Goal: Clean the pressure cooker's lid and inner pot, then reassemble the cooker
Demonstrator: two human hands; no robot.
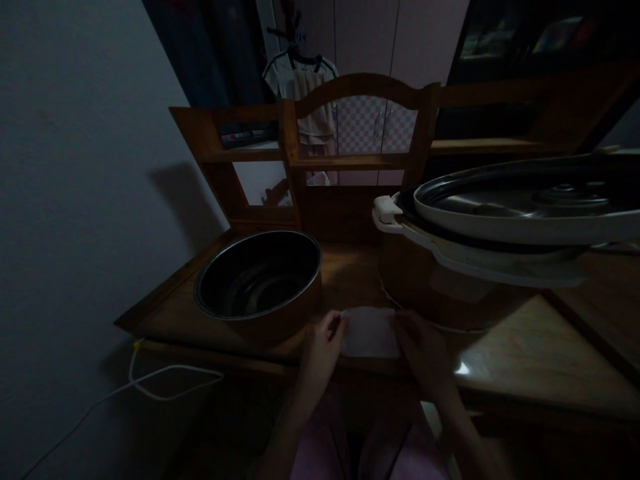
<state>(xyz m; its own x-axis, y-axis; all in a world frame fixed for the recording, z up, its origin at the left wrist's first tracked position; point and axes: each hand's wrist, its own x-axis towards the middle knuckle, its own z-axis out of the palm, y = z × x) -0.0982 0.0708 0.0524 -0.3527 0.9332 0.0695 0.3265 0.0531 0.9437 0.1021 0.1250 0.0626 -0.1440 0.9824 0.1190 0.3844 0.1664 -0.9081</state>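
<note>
A white sheet, perhaps tissue or a cloth (370, 333), is stretched between my two hands near the front edge of the desk. My left hand (323, 343) pinches its left edge. At the opposite side my right hand (420, 347) grips the other edge, its fingers partly lost in the dark. Just left of my hands stands a round dark inner pot (310, 293) with its mouth facing up. To the right is a large cooker (420, 280) with a white handle, and a glass lid (500, 200) lies tilted on top of it.
A wooden desk (345, 273) with a shelf back (357, 160) stands before me. White cable (175, 367) hangs at the left below the desk edge, beside a wall (90, 200). Clothes (310, 87) on a hanger and pale cupboards (367, 40) are behind the shelf.
</note>
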